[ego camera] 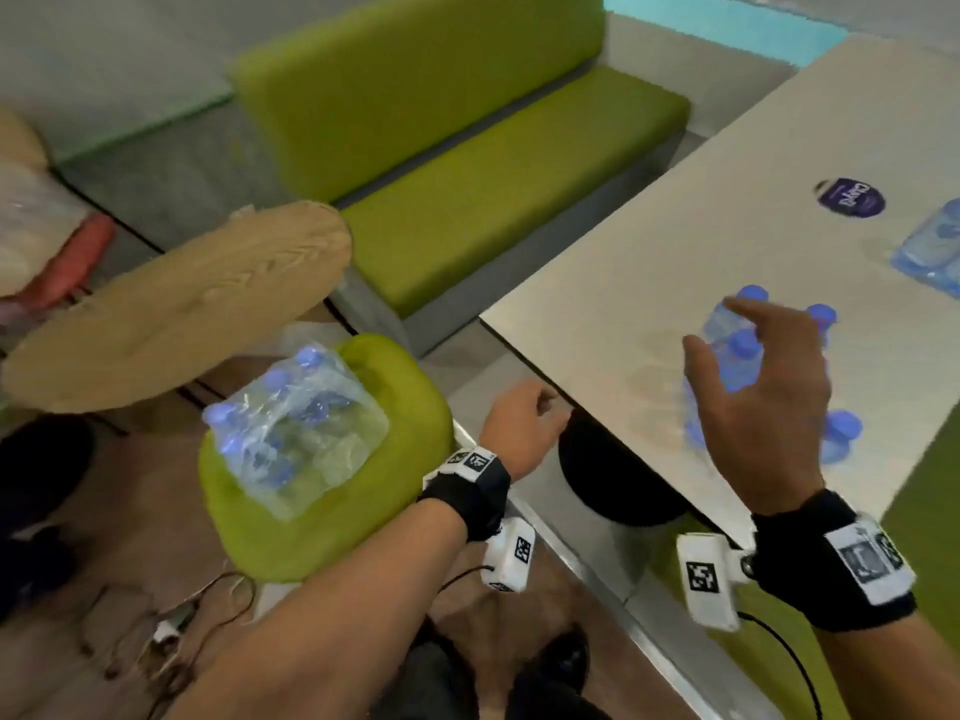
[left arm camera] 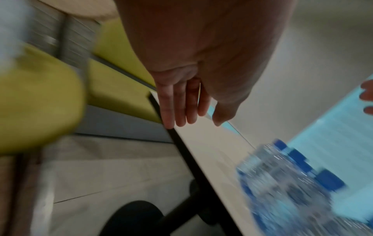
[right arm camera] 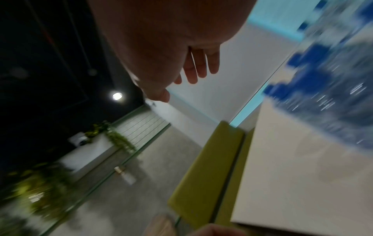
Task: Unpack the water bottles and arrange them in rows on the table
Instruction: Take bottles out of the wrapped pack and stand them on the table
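Observation:
A plastic-wrapped pack of blue-capped water bottles point(ego camera: 296, 428) lies on a green stool point(ego camera: 395, 387) at lower left. Several loose bottles point(ego camera: 737, 350) stand on the pale table point(ego camera: 675, 241), blurred in the left wrist view as bottles point(left arm camera: 286, 183) and in the right wrist view as bottles point(right arm camera: 327, 83). My right hand point(ego camera: 753, 402) hovers over them with fingers spread, holding nothing. My left hand point(ego camera: 524, 423) hangs by the table's near corner, fingers loose and empty; its fingers point(left arm camera: 177, 108) point at the table edge.
Another wrapped bottle pack point(ego camera: 930, 252) lies at the table's right edge near a purple round sticker point(ego camera: 852, 200). A green bench point(ego camera: 467, 148) runs behind, a round wooden table point(ego camera: 182, 304) stands at left. The black table base point(ego camera: 618, 480) sits under the corner; cables point(ego camera: 171, 626) lie on the floor.

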{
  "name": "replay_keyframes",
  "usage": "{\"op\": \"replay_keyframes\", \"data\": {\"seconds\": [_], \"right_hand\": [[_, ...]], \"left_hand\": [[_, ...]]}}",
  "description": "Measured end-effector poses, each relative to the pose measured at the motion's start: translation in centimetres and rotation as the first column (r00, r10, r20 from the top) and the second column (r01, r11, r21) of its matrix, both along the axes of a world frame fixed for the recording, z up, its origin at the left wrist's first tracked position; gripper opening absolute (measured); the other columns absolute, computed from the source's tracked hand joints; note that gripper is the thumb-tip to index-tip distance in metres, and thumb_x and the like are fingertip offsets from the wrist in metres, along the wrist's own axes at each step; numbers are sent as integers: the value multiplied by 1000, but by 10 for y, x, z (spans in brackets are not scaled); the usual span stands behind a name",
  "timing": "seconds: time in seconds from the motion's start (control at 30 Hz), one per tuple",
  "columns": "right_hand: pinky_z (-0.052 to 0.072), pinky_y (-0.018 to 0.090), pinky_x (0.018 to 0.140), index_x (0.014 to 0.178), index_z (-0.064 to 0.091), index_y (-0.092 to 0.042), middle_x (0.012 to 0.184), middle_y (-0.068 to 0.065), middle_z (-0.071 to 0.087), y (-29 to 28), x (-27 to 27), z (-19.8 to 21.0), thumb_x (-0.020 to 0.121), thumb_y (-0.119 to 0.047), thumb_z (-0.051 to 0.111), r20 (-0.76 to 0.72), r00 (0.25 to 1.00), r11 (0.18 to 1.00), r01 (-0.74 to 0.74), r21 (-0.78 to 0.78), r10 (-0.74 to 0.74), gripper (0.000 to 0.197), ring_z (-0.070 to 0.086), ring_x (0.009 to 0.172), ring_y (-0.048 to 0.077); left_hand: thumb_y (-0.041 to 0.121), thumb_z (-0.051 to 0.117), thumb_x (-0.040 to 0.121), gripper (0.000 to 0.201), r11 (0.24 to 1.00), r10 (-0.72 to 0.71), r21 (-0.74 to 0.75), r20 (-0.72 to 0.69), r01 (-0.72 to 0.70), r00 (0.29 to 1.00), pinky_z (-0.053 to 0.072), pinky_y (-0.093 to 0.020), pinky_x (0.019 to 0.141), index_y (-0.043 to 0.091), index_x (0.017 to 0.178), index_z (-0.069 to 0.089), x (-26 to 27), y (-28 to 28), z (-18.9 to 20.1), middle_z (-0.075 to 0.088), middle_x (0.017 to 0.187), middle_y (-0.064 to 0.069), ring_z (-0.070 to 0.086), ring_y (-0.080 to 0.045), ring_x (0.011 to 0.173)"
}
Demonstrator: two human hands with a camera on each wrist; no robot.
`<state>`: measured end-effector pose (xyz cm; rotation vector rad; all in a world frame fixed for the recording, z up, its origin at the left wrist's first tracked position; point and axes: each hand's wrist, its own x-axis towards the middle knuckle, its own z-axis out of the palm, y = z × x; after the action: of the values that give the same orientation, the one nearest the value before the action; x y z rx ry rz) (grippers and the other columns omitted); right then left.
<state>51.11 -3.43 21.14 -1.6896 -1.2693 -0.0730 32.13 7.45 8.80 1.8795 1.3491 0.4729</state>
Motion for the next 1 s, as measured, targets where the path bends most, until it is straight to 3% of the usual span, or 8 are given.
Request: {"op": "replay_keyframes", "data": {"seconds": [0.13,0.33,0.47,0.53,0.63,0.7,0.8,1.0], "right_hand": [[48,40,94,121,61,-6,118,7,62,54,-84,0,92,-14,72,-37,960,961,-277,5,277,32,59,108,30],[50,34,87,114,66,-9,107,1,61,117,-200,-48,91,-14,71,-53,790,775,-611,-162,611,24,58,98,16],[52,41,93,120,68,-15,114,5,67,155,-270,-102,94,-22,63,-196,623,449,-715,-536,757,28,65,106,21],[50,36,95,133,62,-17,122,8,67,171,-302,-121,95,-21,61,-177,572,316,-654,-687,801,38,64,110,25],[47,32,89,150,44,-23,129,10,64,194,-345,-145,95,-18,56,-222,508,167,-612,-773,832,56,63,110,29],[48,36,96,150,40,-21,134,15,59,209,-368,-161,94,-20,54,-239,525,149,-591,-793,817,58,59,118,32],[46,41,104,132,55,-10,128,16,59,223,-392,-179,93,-27,52,-196,602,215,-542,-813,774,42,52,123,31],[53,31,73,92,73,-14,88,4,73,242,-409,-197,95,-50,51,-139,699,328,-490,-808,702,42,68,84,23]], "left_hand": [[32,68,86,29,975,216,-50,13,-215,976,53,-32,84,15,110,66,-88,-11,-21,69,102,-1,62,-12,90],[41,66,90,60,876,454,-155,-61,-458,889,43,-34,108,13,141,49,-194,-29,-53,56,140,-6,54,-20,129],[31,73,87,79,761,628,-196,-16,-618,778,34,-25,109,8,151,34,-236,-14,-65,42,150,-9,44,-24,138],[25,77,82,85,653,748,-228,46,-722,662,37,-22,101,12,151,30,-251,-2,-72,43,146,-7,47,-24,134],[23,79,80,87,491,871,-234,105,-839,481,43,-27,103,10,149,27,-270,11,-85,47,144,-8,51,-24,129],[25,78,81,78,401,916,-246,99,-883,389,44,-34,107,5,143,35,-280,19,-90,48,140,-12,51,-27,128],[26,78,80,68,296,955,-255,91,-921,282,48,-43,102,3,133,43,-286,27,-93,52,131,-13,55,-31,121],[22,76,85,80,241,971,-183,41,-953,237,34,-26,104,-2,147,33,-286,40,-84,41,146,-18,43,-31,133]]}}
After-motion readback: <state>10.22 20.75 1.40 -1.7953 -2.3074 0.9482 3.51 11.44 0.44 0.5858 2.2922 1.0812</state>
